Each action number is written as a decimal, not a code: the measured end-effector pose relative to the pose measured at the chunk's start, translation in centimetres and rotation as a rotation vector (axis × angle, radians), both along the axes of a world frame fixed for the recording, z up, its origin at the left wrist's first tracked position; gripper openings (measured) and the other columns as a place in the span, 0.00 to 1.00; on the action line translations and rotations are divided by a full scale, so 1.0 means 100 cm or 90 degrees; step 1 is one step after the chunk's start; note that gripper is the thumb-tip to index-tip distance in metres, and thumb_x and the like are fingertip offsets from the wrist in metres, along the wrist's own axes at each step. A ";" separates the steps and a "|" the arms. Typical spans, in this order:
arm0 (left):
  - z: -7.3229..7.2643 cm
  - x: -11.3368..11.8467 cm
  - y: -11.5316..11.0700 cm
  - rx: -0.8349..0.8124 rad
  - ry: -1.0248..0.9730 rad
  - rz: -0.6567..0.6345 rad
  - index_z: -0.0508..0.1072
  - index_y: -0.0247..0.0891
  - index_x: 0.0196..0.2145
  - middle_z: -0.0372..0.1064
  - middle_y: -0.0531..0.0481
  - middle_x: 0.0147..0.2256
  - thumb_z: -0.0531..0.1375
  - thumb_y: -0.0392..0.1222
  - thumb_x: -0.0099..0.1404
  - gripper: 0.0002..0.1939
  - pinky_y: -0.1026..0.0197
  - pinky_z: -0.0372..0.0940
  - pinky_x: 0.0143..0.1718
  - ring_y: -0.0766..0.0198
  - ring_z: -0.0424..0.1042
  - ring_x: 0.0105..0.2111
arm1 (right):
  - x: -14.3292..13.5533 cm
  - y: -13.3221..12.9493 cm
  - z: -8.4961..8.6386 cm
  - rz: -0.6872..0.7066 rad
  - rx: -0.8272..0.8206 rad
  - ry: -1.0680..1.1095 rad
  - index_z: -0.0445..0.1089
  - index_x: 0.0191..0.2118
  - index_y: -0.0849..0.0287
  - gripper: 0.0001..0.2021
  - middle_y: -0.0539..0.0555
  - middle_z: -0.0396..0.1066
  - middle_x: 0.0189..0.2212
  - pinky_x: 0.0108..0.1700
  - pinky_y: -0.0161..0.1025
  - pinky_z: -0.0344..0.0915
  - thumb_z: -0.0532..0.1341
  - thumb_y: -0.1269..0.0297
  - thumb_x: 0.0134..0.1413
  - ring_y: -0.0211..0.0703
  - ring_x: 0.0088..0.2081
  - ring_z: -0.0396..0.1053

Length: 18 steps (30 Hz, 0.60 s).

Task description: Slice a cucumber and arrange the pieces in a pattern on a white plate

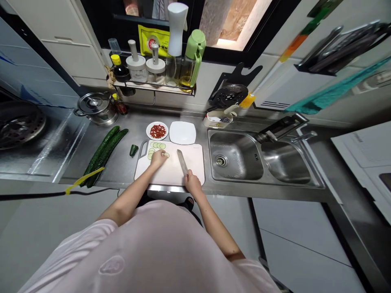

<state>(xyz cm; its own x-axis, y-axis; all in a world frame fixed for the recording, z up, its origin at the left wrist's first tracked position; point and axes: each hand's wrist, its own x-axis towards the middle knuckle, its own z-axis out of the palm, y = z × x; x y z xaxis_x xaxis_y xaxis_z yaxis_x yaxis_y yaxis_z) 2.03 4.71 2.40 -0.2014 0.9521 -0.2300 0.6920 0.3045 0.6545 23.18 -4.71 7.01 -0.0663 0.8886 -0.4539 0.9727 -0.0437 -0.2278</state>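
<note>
My right hand (192, 181) is wrapped round the handle of a kitchen knife (182, 162), its blade slanting away from me over the white cutting board (172, 175). On the board's left half, my left hand (158, 159) has its fingers closed on pale cucumber slices (166, 154); how many is too small to tell. Several more cucumber slices (159, 145) lie flat in a row along the top left of the board, with others beside my left hand. A dark green cucumber end (133, 150) sits on the counter just left of the board.
Behind the board stand a plate of chopped red peppers (158, 131) and a white square plate (182, 132). Whole cucumbers (105, 152) and a steel pot (97, 108) are to the left. A double sink (235, 156) adjoins on the right. Bottles and jars fill a wall rack (143, 84).
</note>
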 end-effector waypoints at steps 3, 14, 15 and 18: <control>0.001 0.001 -0.012 -0.019 -0.024 -0.010 0.71 0.38 0.40 0.71 0.52 0.27 0.62 0.39 0.50 0.17 0.64 0.60 0.31 0.63 0.69 0.29 | -0.001 0.000 0.000 0.000 -0.005 -0.004 0.56 0.48 0.60 0.12 0.58 0.71 0.35 0.34 0.35 0.55 0.43 0.65 0.64 0.45 0.36 0.68; -0.005 -0.003 -0.023 0.088 0.053 -0.079 0.71 0.40 0.46 0.67 0.49 0.32 0.60 0.39 0.55 0.19 0.62 0.60 0.38 0.62 0.66 0.34 | -0.006 -0.008 0.013 0.087 -0.003 -0.002 0.58 0.47 0.59 0.11 0.58 0.71 0.35 0.33 0.35 0.54 0.44 0.65 0.63 0.45 0.36 0.69; -0.006 -0.003 -0.023 0.088 0.058 -0.082 0.71 0.40 0.45 0.67 0.48 0.32 0.60 0.40 0.56 0.18 0.62 0.60 0.38 0.62 0.66 0.35 | -0.007 -0.011 0.014 0.095 -0.004 0.001 0.58 0.47 0.59 0.11 0.58 0.71 0.35 0.34 0.35 0.54 0.44 0.64 0.63 0.45 0.36 0.69; -0.005 -0.001 -0.023 0.077 0.074 -0.077 0.72 0.40 0.43 0.66 0.48 0.33 0.60 0.41 0.56 0.15 0.62 0.59 0.38 0.62 0.66 0.35 | -0.010 -0.017 0.018 0.102 -0.012 -0.002 0.58 0.47 0.58 0.11 0.58 0.71 0.36 0.35 0.36 0.54 0.44 0.64 0.64 0.45 0.37 0.69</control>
